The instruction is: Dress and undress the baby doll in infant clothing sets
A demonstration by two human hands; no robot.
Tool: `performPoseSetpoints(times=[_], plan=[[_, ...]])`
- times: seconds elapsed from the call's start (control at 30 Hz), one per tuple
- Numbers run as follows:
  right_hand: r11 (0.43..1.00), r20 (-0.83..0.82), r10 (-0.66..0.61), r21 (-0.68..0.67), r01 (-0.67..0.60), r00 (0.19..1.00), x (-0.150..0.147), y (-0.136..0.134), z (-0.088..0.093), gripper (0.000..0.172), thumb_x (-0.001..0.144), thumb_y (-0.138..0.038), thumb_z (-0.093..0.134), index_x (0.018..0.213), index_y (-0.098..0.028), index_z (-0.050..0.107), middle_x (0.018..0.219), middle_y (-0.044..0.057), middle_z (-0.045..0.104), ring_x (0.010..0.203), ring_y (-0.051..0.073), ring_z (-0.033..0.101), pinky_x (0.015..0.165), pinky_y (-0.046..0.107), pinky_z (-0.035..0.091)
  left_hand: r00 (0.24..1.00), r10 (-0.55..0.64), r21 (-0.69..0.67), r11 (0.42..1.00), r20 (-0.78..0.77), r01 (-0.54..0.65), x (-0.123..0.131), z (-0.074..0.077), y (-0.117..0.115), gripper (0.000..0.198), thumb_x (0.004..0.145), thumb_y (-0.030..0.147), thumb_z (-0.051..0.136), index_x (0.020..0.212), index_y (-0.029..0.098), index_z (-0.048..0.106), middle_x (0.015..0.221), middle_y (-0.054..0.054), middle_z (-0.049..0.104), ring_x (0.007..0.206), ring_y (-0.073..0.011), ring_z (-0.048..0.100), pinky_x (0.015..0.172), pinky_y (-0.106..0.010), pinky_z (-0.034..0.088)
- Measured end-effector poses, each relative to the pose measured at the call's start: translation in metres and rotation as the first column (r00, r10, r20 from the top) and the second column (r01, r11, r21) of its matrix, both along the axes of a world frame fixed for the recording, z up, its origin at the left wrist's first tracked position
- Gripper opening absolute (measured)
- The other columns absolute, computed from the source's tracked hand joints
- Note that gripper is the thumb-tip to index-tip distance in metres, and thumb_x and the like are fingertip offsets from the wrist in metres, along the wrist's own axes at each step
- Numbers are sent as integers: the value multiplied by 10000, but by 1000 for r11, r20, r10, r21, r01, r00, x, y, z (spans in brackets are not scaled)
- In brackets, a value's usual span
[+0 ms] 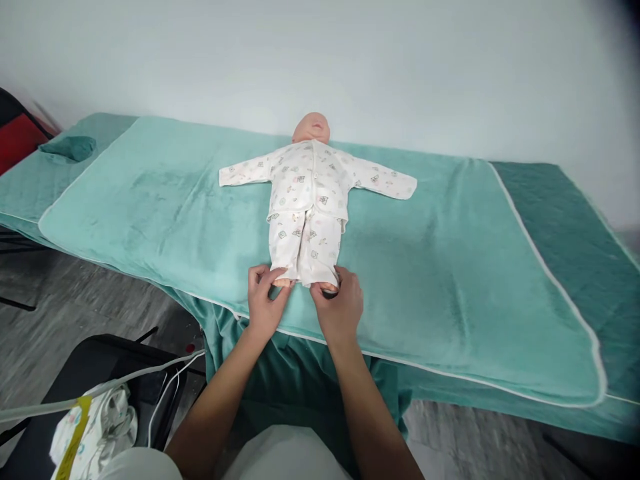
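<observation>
A baby doll (314,127) lies on its back on a green padded bed, head toward the wall. It wears a white printed baby jacket (300,180) with both sleeves spread out and matching baby trousers (285,240). My left hand (265,297) pinches the cuff of the trouser leg on the left, close to the doll's foot (283,283). At the other cuff, my right hand (340,300) grips the fabric between thumb and fingers. The doll's toes peek out below both hems. Its hands are hidden in the sleeves.
A green blanket (425,287) with white edging covers the bed (600,267). On the lower left stands a black chair (95,353) bearing a bundle of printed cloth (110,420). A pale tube (150,369) crosses above the chair. Behind the bed rises a white wall (400,60).
</observation>
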State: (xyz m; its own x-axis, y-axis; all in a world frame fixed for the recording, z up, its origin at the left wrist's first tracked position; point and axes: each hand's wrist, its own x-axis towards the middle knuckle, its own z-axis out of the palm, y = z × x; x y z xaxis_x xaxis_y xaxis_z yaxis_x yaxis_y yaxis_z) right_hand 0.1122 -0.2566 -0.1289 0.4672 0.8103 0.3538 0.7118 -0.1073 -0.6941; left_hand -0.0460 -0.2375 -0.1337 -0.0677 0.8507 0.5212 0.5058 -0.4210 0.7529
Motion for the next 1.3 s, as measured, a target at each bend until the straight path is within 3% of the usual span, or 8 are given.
performPoseSetpoints(times=[0.2, 0.37, 0.53, 0.73, 0.9, 1.13, 1.3], plan=[[983, -27, -61, 169, 65, 998, 17, -5, -5, 358, 874, -235, 605, 1226, -270, 665, 1027, 104, 528, 916, 285, 599, 717, 409, 522, 1000, -26, 51, 998, 13, 25, -2, -2, 1, 207, 902, 261, 742, 1105, 300, 733, 1005, -47, 525, 946, -186, 597, 825, -331, 558], [971, 17, 39, 234, -42, 999, 23, -4, -8, 412, 918, -181, 568, 1284, -320, 696, 1030, 105, 471, 997, 294, 547, 792, 464, 548, 997, -70, 109, 991, -19, 72, -1, -4, 2, 195, 923, 195, 688, 1074, 295, 761, 1000, -50, 488, 939, -182, 568, 808, -326, 542], [969, 51, 103, 222, -112, 993, 24, -7, -11, 481, 939, -172, 560, 1364, -370, 670, 1065, 109, 508, 1020, 298, 553, 853, 513, 561, 987, -85, 167, 980, -137, 108, 1, -4, 3, 214, 944, 165, 634, 1051, 278, 782, 1004, -62, 489, 922, -176, 547, 806, -327, 542], [941, -68, 210, 284, -182, 975, 27, -13, -9, 352, 930, -251, 699, 1273, -325, 686, 1149, 90, 523, 996, 240, 625, 879, 458, 591, 978, 8, 179, 983, -208, 30, 3, -6, -1, 218, 934, 161, 660, 1127, 240, 722, 1172, -103, 521, 1081, -205, 569, 913, -364, 566], [929, -166, 320, 248, -275, 933, 37, -12, 0, 213, 887, -239, 780, 1068, -256, 669, 1011, 31, 580, 922, 187, 606, 774, 335, 531, 958, 40, 224, 974, -283, 26, 10, 10, -4, 221, 916, 176, 705, 1132, 202, 668, 1313, -140, 546, 1274, -270, 541, 1057, -461, 513], [896, -310, 396, 339, -288, 865, 40, -14, -1, 154, 914, -168, 726, 882, -232, 589, 895, -11, 575, 816, 140, 571, 729, 291, 452, 849, -46, 179, 970, -527, 164, 36, 34, -2, 200, 927, 187, 674, 1127, 204, 671, 1407, -128, 613, 1417, -358, 452, 1189, -631, 377], [887, -273, 397, 358, -291, 876, 42, -18, 4, 147, 911, -141, 714, 890, -236, 604, 912, -4, 585, 852, 149, 584, 751, 299, 454, 894, -79, 190, 965, -442, 179, 41, 38, -1, 151, 907, 124, 644, 1028, 210, 672, 1405, -100, 627, 1416, -341, 465, 1181, -626, 398]])
